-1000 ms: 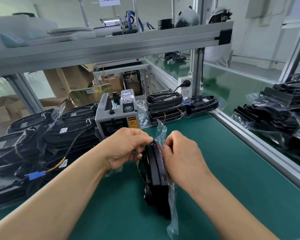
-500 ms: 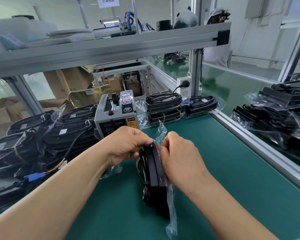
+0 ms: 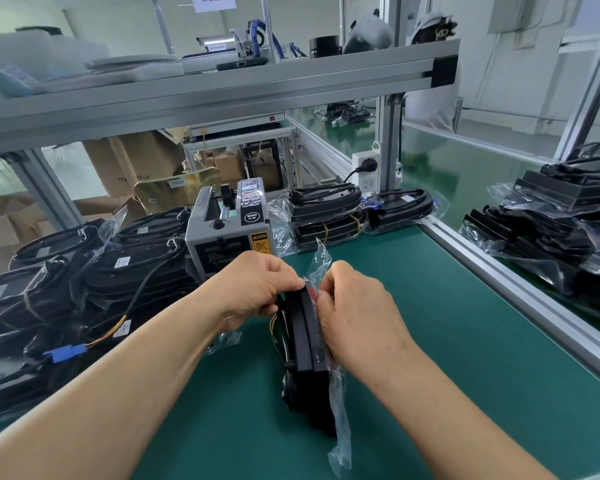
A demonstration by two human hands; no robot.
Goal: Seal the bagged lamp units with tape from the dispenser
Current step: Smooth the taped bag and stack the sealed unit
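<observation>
Bagged lamp unit (image 3: 307, 341) stands on edge — your left hand (image 3: 257, 292) and right hand (image 3: 357, 317) pinch its flap (image 3: 321, 261) folded; next, one must fetch tape from the dispenser (image 3: 229, 233).

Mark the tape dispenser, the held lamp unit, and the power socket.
tape dispenser (image 3: 222, 239), head view, grey front panel.
held lamp unit (image 3: 305, 341), head view, black upper edge.
power socket (image 3: 369, 183), head view, white lower face.
</observation>
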